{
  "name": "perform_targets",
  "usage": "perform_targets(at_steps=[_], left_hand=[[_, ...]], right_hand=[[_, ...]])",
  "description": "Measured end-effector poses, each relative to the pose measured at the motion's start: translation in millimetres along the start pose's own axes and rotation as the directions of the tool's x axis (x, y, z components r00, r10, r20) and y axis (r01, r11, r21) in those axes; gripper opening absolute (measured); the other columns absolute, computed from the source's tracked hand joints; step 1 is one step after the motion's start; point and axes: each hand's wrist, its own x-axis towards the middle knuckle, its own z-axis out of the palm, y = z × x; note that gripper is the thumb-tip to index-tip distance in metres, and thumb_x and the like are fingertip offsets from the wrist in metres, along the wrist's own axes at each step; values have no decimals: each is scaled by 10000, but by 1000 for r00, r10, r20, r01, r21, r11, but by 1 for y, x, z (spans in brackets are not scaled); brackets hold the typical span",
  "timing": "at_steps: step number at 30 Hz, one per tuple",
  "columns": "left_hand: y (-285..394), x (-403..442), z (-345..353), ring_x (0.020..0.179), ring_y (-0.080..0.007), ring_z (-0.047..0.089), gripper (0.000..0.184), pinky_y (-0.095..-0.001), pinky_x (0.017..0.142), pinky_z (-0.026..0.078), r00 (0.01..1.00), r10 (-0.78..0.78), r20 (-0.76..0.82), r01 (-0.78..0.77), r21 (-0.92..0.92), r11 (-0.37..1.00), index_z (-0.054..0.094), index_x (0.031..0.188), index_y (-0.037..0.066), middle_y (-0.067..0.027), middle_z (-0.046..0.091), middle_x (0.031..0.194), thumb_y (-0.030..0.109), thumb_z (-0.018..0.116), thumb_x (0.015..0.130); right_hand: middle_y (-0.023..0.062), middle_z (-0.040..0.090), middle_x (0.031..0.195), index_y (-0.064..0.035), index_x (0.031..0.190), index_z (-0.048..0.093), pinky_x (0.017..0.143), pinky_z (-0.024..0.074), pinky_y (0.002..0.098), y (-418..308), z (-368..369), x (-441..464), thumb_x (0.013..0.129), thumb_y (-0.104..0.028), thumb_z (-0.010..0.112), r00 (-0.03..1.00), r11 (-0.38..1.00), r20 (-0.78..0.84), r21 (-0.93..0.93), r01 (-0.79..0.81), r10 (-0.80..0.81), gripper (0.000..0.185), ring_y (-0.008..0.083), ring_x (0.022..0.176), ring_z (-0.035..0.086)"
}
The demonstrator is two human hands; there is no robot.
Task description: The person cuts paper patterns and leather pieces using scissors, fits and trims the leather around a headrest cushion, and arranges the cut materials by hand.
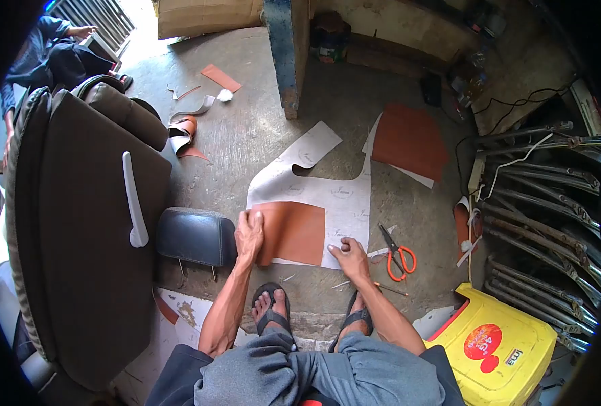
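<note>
A brown rectangular piece of leatherette (297,233) lies on a larger cut sheet with a white printed backing (344,193), spread on the floor before my feet. My left hand (249,237) is closed at the left edge of the brown piece, which bulges slightly there. On the lower right of the white sheet rests my right hand (349,259), thumb and fingers apart, holding nothing. Scissors with orange handles (400,260) lie just right of that hand. A pencil-like stick (391,289) is on the floor below them.
Left are a dark headrest (195,237) and a large brown seat (97,230). More brown sheets (408,145) and a blue post (281,54) stand beyond. At right are metal frames (544,223) and a yellow box (496,345). Another person (60,51) is far left.
</note>
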Motion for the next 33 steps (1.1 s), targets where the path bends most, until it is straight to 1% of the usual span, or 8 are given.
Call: perform_targets(at_steps=[2,6,10,14,15,20,22,33], left_hand=[[-21,-1,-1,1119,-402,642,476,-456,962,492,999,-16,-39,14,-48,999,521,1298,-13,-256,658,1190,323,612,973],[-33,-3,4,1143,-384,637,502,-445,987,486,995,44,-85,-47,-38,998,518,1315,-9,-255,653,1206,293,658,940],[-25,-10,7,1107,-420,639,419,-462,967,491,999,31,-22,-32,-70,997,567,1243,6,-268,658,1180,233,673,908],[-20,-19,22,884,-255,702,292,-379,813,544,1000,-15,0,14,-319,948,631,1145,8,-163,730,989,176,680,911],[-20,-19,28,815,-129,652,214,-291,756,523,1000,-8,25,18,-408,913,668,1086,7,-65,721,905,123,706,911],[3,-20,28,769,-133,652,223,-300,730,525,984,38,173,15,-294,956,704,1032,14,-60,723,846,171,755,881],[8,-16,33,766,-155,669,229,-325,736,532,972,114,207,-89,-126,988,731,1013,25,-92,736,835,203,761,871],[5,-11,51,765,-259,702,217,-387,732,540,977,169,128,-168,-14,986,755,926,8,-160,733,828,196,783,823]], right_hand=[[165,630,1163,-10,1251,589,853,526,456,-29,11,-16,815,-448,787,983,951,-108,-290,109,-146,650,311,1032,662],[155,621,1155,-31,1150,626,868,509,466,-35,36,-22,825,-415,771,946,856,-117,-469,217,-303,524,329,1012,646],[149,665,1017,-40,1046,657,850,511,456,-35,40,-15,830,-323,752,970,916,-82,-355,185,-228,368,343,961,654],[132,693,911,-35,1017,665,803,532,409,-28,26,-11,843,-271,741,988,962,-65,-246,119,-139,304,291,872,679],[127,703,893,-29,1021,663,777,536,381,-24,15,-12,848,-256,743,986,984,-94,-123,125,-137,297,254,847,681],[98,750,894,-5,1215,611,660,534,296,25,-43,-11,851,-189,773,987,987,-159,159,28,-3,438,140,745,683],[97,753,893,1,1198,629,649,530,291,40,-51,-5,843,-202,783,985,991,-173,134,2,21,437,136,734,681],[61,735,809,-17,1005,742,622,518,272,30,-53,-8,816,-240,805,971,997,-237,-58,-47,32,299,121,701,663]])
